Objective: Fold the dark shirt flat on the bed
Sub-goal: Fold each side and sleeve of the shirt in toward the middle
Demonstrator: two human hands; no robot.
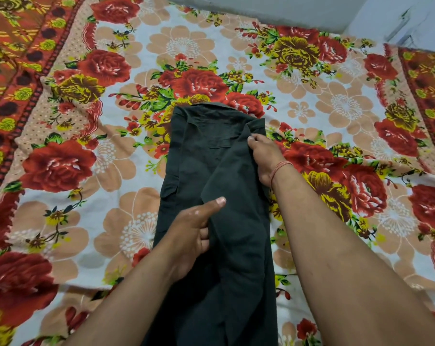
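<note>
— Two bare hands, both on one garment. What does the head camera show under them?

— A dark, near-black cotton shirt (216,196) lying lengthwise down the middle of a bed spread with a floral sheet of red roses, yellow blooms and peach flowers on white (311,116). Its far end, the collar end, points away from the wearer; the near end runs out of the bottom of the picture. Both sides look already turned inward, so it forms a long narrow strip.

— And the left hand?

— The left hand (194,236) is at the strip's left-middle. Its thumb lies on top of a raised ridge of cloth and the fingers curl in beneath, so it is closed on that fold of the shirt.

— The right one?

— The right hand (264,158) is farther up, at the shirt's right edge near the collar end. Thumb and fingertips pinch a bunched bit of fabric there. A thin red thread bracelet (280,168) circles that wrist.

— Anything else on the shirt?

— A flapped pocket (170,189) shows along its left edge, and a faint seam crosses the upper panel. Creases run through the lower half.

— Beyond the bed?

— A pale wall (286,11) at the top.
</note>
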